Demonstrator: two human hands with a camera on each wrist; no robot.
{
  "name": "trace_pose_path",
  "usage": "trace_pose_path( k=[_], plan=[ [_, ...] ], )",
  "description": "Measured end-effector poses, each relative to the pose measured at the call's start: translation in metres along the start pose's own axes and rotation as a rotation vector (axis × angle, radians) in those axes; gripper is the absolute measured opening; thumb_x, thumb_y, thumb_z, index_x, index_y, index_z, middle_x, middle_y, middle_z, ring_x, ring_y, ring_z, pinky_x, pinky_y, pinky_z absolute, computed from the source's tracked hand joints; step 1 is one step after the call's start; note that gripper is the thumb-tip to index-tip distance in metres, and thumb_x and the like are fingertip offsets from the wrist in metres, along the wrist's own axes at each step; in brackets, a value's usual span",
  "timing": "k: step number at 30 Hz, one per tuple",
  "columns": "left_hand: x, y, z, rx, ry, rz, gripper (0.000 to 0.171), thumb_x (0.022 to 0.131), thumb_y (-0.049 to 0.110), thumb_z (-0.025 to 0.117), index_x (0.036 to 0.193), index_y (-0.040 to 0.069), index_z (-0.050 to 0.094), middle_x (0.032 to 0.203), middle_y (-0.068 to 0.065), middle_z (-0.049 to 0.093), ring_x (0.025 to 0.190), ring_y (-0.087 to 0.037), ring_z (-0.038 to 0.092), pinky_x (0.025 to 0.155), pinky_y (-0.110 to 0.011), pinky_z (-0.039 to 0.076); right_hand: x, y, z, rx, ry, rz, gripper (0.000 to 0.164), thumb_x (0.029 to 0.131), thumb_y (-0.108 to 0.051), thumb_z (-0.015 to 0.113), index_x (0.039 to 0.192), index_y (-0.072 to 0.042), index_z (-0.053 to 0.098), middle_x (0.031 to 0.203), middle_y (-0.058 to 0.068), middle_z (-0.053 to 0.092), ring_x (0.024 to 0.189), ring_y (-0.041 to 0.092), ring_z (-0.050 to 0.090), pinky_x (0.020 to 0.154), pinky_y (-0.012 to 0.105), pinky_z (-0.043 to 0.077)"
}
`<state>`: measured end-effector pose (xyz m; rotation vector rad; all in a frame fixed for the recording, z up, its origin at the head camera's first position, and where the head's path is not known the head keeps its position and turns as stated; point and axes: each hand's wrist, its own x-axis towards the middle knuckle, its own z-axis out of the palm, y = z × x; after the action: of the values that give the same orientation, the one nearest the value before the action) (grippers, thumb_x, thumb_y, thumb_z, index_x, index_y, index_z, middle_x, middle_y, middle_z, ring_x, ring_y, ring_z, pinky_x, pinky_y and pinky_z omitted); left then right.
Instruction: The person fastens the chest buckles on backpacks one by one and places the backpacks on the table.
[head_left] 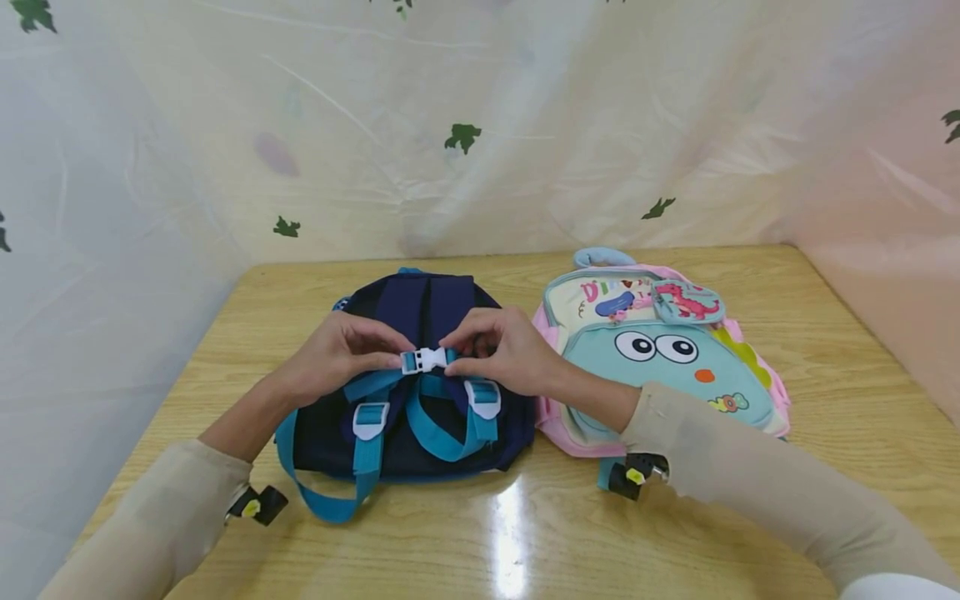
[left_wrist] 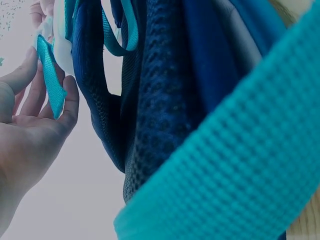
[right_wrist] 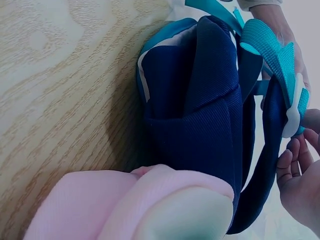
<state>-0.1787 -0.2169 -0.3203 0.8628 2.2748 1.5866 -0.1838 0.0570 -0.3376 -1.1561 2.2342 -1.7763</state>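
A navy backpack (head_left: 322, 442) lies on the table with its shoulder straps facing up. Above it, a white side-release buckle (head_left: 429, 359) on teal webbing is held between both hands, its two halves joined or nearly so. My left hand (head_left: 341, 354) pinches the buckle's left end between thumb and fingers. The right hand (head_left: 517, 354) pinches its right end the same way. White strap adjusters (head_left: 370, 420) and loose teal straps (head_left: 442, 437) hang below. In the left wrist view, a teal strap end (left_wrist: 52, 82) lies across the left fingers.
A pink and light-blue backpack (head_left: 667, 375) with cartoon eyes lies right of the navy one, under the right forearm. Both rest on a wooden table (head_left: 420, 550). Behind stands a pale curtain (head_left: 540, 192) with leaf prints.
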Motion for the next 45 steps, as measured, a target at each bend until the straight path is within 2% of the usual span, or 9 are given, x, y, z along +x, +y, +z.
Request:
trace_pose_path(
  k=[18,35,45],
  plan=[
    [-0.0008,-0.0009,0.0003,0.004,0.001,-0.011,0.015,0.095,-0.011,0.066,0.109,-0.015,0.072,0.1,0.0,0.078,0.089,-0.015,0.071,0.084,-0.026,0.059,0.0001,-0.0007,-0.0003,-0.034,-0.012,-0.006,0.022,0.083,0.006,0.082,0.104,0.007,0.078,0.086,0.008,0.067,0.069,0.018,0.056,0.059,0.024,0.047],
    [-0.0009,-0.0007,0.0013,0.024,0.04,-0.022,0.015,0.094,-0.01,0.069,0.108,-0.013,0.073,0.099,-0.002,0.078,0.087,-0.017,0.071,0.084,-0.026,0.059,0.0003,-0.0039,0.0021,-0.053,0.04,0.012,0.021,0.082,0.004,0.085,0.103,0.004,0.08,0.087,0.008,0.07,0.067,0.018,0.056,0.059,0.024,0.046],
    [-0.0022,-0.0009,0.0014,0.035,0.048,-0.032,0.015,0.094,-0.009,0.069,0.107,-0.013,0.073,0.1,-0.006,0.078,0.087,-0.017,0.071,0.084,-0.026,0.059,0.0011,-0.0018,0.0039,-0.042,0.039,0.005,0.021,0.082,0.005,0.084,0.102,0.006,0.079,0.086,0.008,0.07,0.067,0.017,0.058,0.06,0.023,0.047]
  ],
)
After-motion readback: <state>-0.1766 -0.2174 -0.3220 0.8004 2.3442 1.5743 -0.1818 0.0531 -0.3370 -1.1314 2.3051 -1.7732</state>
